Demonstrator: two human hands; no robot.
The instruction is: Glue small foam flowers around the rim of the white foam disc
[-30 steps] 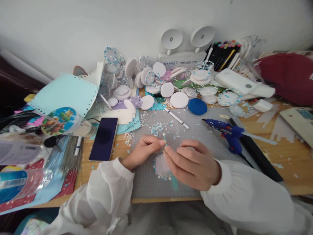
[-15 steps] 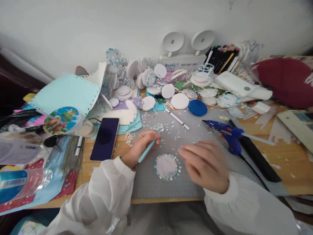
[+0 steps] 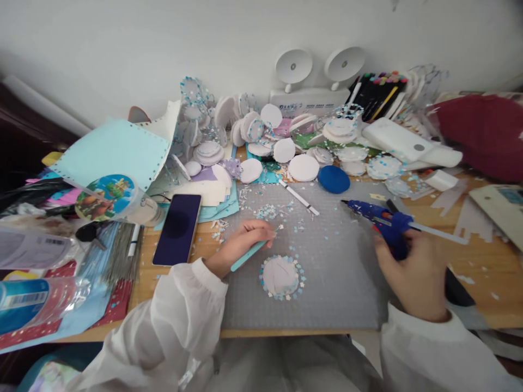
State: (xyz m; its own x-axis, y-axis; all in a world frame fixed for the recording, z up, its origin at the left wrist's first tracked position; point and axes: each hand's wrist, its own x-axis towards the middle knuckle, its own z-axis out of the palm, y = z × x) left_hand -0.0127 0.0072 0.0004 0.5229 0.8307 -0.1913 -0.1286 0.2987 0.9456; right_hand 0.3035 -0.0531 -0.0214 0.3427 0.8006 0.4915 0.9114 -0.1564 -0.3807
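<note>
The blue plastic glue gun (image 3: 368,211) sits at the right of the gray mat (image 3: 335,299), smooth and bulky, with a translucent, rod-shaped glue stick (image 3: 439,231) protruding from its rear. Its dark nozzle points left and slightly toward the wall; the long axis runs nearly crosswise, the rear end lying a little nearer the person. The right hand (image 3: 414,277) has its fingers and thumb wrapped around the handle.

The left hand (image 3: 245,239) grasps a slim, flat teal tool (image 3: 247,257) between bent fingers. That tool lies diagonally, its broad end toward the person and its thin tip up and to the right; a small pale bit seems to be at the tip, though it is too blurred to be sure.

Between the hands, a round white disc (image 3: 280,275) lies flat on the mat, edged with tiny pale and blue stars. Beyond it are loose confetti (image 3: 267,211), a slender white pen (image 3: 298,197) and a solid blue disc (image 3: 334,179), then heaped white discs (image 3: 303,167). A flat, glossy phone (image 3: 177,228) rests left of the mat on the wood-grained tabletop (image 3: 498,272).
</note>
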